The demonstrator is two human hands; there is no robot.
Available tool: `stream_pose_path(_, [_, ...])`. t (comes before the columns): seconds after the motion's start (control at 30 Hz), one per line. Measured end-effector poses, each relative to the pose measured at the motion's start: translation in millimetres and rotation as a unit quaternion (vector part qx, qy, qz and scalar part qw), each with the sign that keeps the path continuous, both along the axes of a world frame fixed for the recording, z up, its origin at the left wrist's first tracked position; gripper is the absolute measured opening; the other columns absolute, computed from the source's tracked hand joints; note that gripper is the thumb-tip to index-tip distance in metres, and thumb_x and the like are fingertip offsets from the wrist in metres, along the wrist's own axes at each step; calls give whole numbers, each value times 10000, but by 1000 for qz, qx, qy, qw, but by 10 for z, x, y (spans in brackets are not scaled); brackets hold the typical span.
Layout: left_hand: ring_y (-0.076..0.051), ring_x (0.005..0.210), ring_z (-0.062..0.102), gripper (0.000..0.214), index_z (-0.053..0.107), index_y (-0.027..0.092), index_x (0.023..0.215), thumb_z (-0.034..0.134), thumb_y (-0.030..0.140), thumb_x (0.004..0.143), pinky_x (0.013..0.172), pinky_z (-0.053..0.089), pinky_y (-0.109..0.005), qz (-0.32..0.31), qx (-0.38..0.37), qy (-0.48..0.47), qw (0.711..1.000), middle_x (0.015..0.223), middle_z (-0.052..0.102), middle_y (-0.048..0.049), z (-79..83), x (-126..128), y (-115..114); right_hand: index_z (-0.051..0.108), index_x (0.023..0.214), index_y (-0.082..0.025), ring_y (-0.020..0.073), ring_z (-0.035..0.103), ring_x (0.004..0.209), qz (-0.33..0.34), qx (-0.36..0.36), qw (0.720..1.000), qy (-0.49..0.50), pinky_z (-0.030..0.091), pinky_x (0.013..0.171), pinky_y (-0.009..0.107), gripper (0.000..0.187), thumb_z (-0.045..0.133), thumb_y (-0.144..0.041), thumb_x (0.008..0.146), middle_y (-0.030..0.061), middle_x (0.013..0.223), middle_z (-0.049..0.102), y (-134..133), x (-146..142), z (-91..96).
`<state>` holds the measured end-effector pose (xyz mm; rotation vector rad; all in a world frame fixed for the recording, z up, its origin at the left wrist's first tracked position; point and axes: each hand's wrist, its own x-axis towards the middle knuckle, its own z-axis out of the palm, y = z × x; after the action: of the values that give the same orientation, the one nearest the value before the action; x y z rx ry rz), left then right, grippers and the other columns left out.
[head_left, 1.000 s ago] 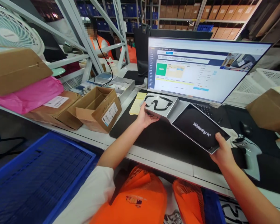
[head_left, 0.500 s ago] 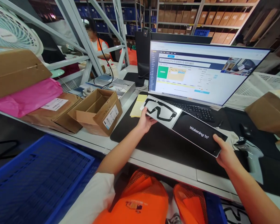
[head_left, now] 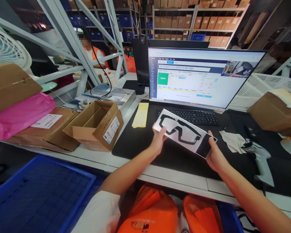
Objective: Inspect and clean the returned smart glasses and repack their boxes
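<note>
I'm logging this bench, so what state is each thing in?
Printed sleeve: mostly over inner box
Inner box: one end showing
Left hand: gripping printed sleeve
Right hand: gripping inner box's end
Monitor: on
Carton beside mat: open
Cloth: crumpled
Scanner: lying down, unheld
Fan: spinning or not, can't tell

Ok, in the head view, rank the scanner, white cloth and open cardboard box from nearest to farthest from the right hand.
1. White cloth, just right of the right hand.
2. Scanner, farther right.
3. Open cardboard box, across to the left.
</note>
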<state>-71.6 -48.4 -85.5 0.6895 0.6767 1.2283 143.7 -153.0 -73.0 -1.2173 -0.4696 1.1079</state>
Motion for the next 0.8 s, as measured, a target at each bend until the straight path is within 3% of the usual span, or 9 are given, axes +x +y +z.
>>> stream_pose_path(0.1, [-276, 1381, 529, 1067, 219, 358, 1525, 867, 581, 707, 1174, 418, -477, -43, 66, 32, 996, 1535, 484, -92, -75, 15, -164, 245, 1619, -426, 233, 550, 1371, 26, 28, 999, 26, 534, 1097, 421, 985, 793, -573, 814, -40, 1523, 540, 112, -162, 25])
stream_pose_path(0.23, [-311, 1451, 462, 1334, -44, 390, 1599, 874, 638, 663, 1227, 341, -502, -80, 246, 61, 964, 1621, 362, -136, 14, -135, -170, 586, 1410, -305, 295, 654, 1206, 66, 2, 997, 48, 596, 952, 419, 681, 627, -721, 872, 34, 1261, 722, 209, -205, 103])
stream_pose_path(0.3, [-345, 1506, 387, 1409, -104, 395, 1607, 896, 620, 640, 1227, 330, -546, -142, 284, 88, 944, 1658, 297, -152, 88, -204, -146, 662, 1288, -285, 294, 695, 1081, 128, -14, 991, 43, 599, 855, 403, 628, 542, -763, 899, 51, 1133, 756, 225, -279, 142])
stream_pose_path(0.43, [-447, 1527, 313, 1270, 229, 269, 1617, 942, 530, 599, 1224, 279, -662, -278, 272, 190, 901, 1638, 342, -202, 139, -273, -132, 682, 1239, -210, 281, 695, 864, 287, -58, 952, -92, 548, 679, 375, 733, 494, -812, 865, 114, 1029, 748, 213, -289, 218])
stream_pose_path(0.53, [-458, 1495, 364, 1257, 275, 208, 1588, 956, 494, 570, 1241, 227, -684, -263, 251, 226, 904, 1585, 410, -231, 76, -264, -113, 683, 1233, -180, 308, 682, 913, 186, -90, 893, -400, 537, 815, 444, 748, 516, -783, 823, 153, 1067, 731, 11, 353, 278])
stream_pose_path(0.6, [-446, 1495, 369, 1324, 187, 219, 1603, 958, 481, 560, 1226, 286, -669, -236, 237, 225, 915, 1609, 357, -241, 8, -232, -78, 658, 1275, -207, 366, 637, 1136, 7, -158, 781, -604, 478, 991, 511, 694, 495, -728, 848, 177, 1256, 675, -267, 1127, 253])
stream_pose_path(0.67, [-433, 1513, 339, 1365, 121, 242, 1609, 960, 463, 553, 1219, 324, -645, -189, 233, 241, 923, 1651, 251, -237, -60, -193, -28, 672, 1178, -182, 457, 597, 1215, -57, -312, 686, -654, 461, 995, 577, 736, 487, -787, 803, 283, 1273, 632, -586, 1960, 131])
stream_pose_path(0.73, [-434, 1539, 276, 1368, 118, 259, 1605, 959, 458, 544, 1228, 320, -638, -128, 242, 281, 920, 1668, 172, -220, -114, -160, 27, 642, 903, -219, 529, 616, 1147, -44, -435, 678, -591, 475, 956, 608, 698, 572, -860, 634, 359, 1106, 647, -839, 2602, -62])
stream_pose_path(0.8, [-444, 1546, 237, 1342, 163, 254, 1592, 960, 456, 532, 1234, 310, -643, -86, 266, 327, 903, 1652, 165, -212, -155, -143, 75, 502, 713, -300, 496, 653, 1102, -18, -417, 727, -545, 485, 984, 552, 528, 699, -751, 522, 277, 964, 679, -973, 2893, -244])
